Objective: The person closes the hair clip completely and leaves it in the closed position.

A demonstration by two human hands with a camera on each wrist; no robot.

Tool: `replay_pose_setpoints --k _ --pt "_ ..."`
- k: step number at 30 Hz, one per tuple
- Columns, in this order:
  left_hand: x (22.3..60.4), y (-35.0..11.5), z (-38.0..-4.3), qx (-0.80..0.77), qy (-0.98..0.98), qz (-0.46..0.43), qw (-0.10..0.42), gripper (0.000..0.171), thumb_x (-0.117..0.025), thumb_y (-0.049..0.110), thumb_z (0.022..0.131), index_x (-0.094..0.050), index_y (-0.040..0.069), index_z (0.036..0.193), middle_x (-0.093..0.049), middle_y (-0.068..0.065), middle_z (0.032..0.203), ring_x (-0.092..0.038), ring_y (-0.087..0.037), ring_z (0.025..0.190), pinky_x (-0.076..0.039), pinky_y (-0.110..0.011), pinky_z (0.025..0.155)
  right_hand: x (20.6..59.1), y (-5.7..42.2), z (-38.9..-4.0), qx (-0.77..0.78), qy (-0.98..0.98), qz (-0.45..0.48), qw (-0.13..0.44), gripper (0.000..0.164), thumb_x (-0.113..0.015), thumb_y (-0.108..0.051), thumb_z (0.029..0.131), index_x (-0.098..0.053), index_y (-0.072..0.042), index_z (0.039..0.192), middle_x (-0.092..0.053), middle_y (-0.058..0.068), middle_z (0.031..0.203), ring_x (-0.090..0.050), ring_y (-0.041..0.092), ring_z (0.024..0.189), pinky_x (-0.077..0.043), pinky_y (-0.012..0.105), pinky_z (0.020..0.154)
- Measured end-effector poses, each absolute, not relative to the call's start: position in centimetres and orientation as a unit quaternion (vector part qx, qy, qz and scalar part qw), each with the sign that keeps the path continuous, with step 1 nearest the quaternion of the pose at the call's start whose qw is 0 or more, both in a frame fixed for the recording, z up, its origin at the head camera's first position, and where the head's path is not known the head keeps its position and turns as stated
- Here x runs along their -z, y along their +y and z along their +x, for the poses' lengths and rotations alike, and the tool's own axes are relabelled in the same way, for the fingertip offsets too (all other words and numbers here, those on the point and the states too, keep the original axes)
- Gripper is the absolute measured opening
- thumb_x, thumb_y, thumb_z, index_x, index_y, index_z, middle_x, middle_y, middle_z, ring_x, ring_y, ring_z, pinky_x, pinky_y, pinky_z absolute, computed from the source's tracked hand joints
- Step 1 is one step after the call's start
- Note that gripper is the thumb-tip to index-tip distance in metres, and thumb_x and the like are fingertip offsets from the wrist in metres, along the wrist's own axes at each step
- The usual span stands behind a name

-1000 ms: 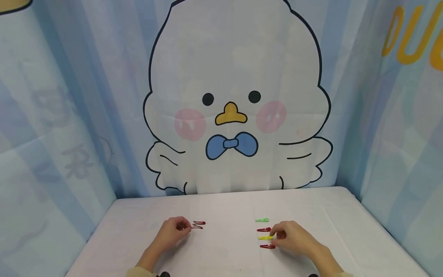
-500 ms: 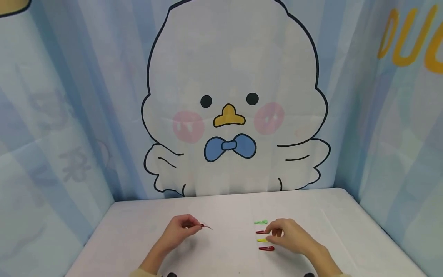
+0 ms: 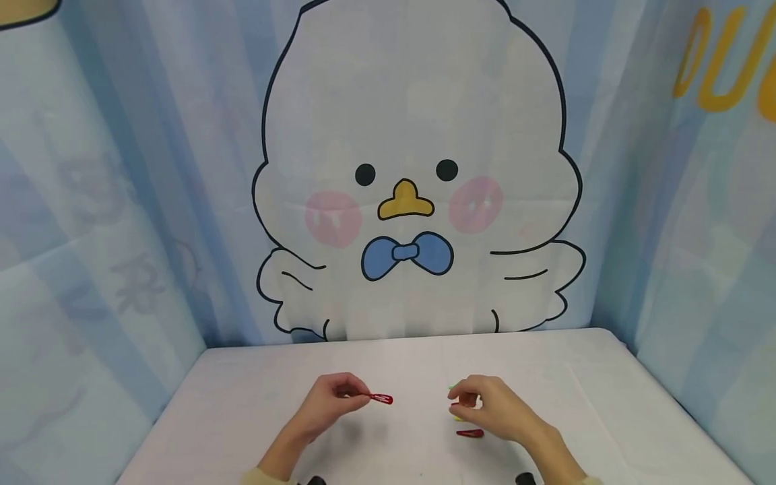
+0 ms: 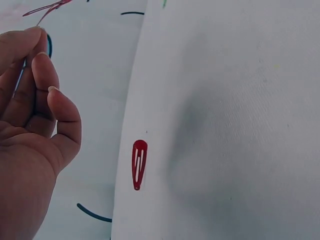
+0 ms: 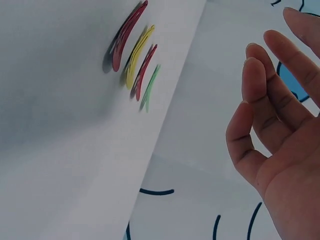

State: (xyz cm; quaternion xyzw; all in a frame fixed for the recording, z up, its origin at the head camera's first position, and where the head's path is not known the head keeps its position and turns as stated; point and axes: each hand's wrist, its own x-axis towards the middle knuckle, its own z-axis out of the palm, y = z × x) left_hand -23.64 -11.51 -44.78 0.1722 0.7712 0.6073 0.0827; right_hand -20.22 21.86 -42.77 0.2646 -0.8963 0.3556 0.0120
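Observation:
My left hand (image 3: 330,407) pinches one end of a red snap hair clip (image 3: 382,399) between thumb and fingertips, above the table. A second red hair clip (image 4: 140,165) lies flat on the table in the left wrist view. My right hand (image 3: 500,407) hovers over a column of clips, its thumb and fingers bent but apart, with nothing between them. In the right wrist view this column holds a nearer red clip (image 5: 129,36), a yellow clip (image 5: 140,57), another red clip (image 5: 146,72) and a green clip (image 5: 151,87). The right fingers partly hide them in the head view.
A white-covered table (image 3: 418,377) carries everything. Behind it hangs a curtain (image 3: 412,121) printed with a duck, and blue patterned curtains (image 3: 91,269) flank both sides. Dark round objects (image 3: 525,479) show at the bottom edge.
The left hand has lifted a red clip off the table and moved right, toward the middle. The right hand has shifted slightly left and away from the person, over the column, still without a clip.

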Motion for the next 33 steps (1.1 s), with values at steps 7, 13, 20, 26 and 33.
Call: replay_pose_setpoints --k 7,13,20,26,33 --pt "44.3 -10.1 -23.5 -0.613 0.765 0.180 0.083 0.016 -0.075 0.003 0.090 -0.070 -0.005 0.103 -0.070 -0.005 0.093 -0.063 -0.019 0.083 -0.053 -0.029 0.075 42.0 20.4 -20.2 -0.356 -0.900 0.251 0.017 0.016 -0.077 -0.024 0.090 -0.074 -0.016 0.104 -0.065 -0.012 0.092 -0.057 0.006 0.082 -0.051 0.029 0.071" --pt "43.9 -8.9 -23.2 -0.628 0.747 0.200 0.084 0.016 -0.076 0.004 0.089 -0.071 -0.004 0.102 -0.070 -0.014 0.094 -0.063 -0.019 0.084 -0.052 -0.027 0.073 41.9 19.3 -20.2 -0.375 -0.884 0.277 0.041 0.016 -0.077 -0.021 0.091 -0.073 -0.014 0.105 -0.067 -0.009 0.097 -0.059 0.005 0.083 -0.053 0.033 0.075" --pt "43.8 -7.5 -22.8 -0.644 0.731 0.210 0.082 0.014 -0.073 0.002 0.091 -0.071 -0.005 0.104 -0.071 -0.009 0.095 -0.062 -0.019 0.084 -0.051 -0.027 0.073 42.1 18.1 -20.3 -0.412 -0.863 0.290 0.045 0.012 -0.074 -0.018 0.093 -0.071 -0.016 0.104 -0.069 -0.006 0.095 -0.061 0.005 0.083 -0.052 0.031 0.074" --pt "44.0 -6.7 -22.4 -0.650 0.730 0.201 0.060 0.014 -0.073 0.003 0.092 -0.070 -0.005 0.103 -0.071 -0.008 0.094 -0.061 -0.019 0.083 -0.051 -0.026 0.072 42.4 17.1 -20.3 -0.446 -0.844 0.293 0.056 0.008 -0.074 -0.015 0.093 -0.072 -0.016 0.100 -0.069 -0.011 0.090 -0.062 0.006 0.080 -0.052 0.028 0.071" --pt "44.6 -6.2 -21.8 -0.632 0.748 0.197 0.048 0.010 -0.074 0.006 0.091 -0.071 0.001 0.100 -0.071 -0.003 0.090 -0.063 -0.017 0.083 -0.051 -0.027 0.073 43.0 16.7 -20.0 -0.462 -0.837 0.281 0.075 0.005 -0.077 -0.012 0.090 -0.072 -0.015 0.091 -0.067 -0.012 0.082 -0.061 0.005 0.073 -0.053 0.029 0.067"
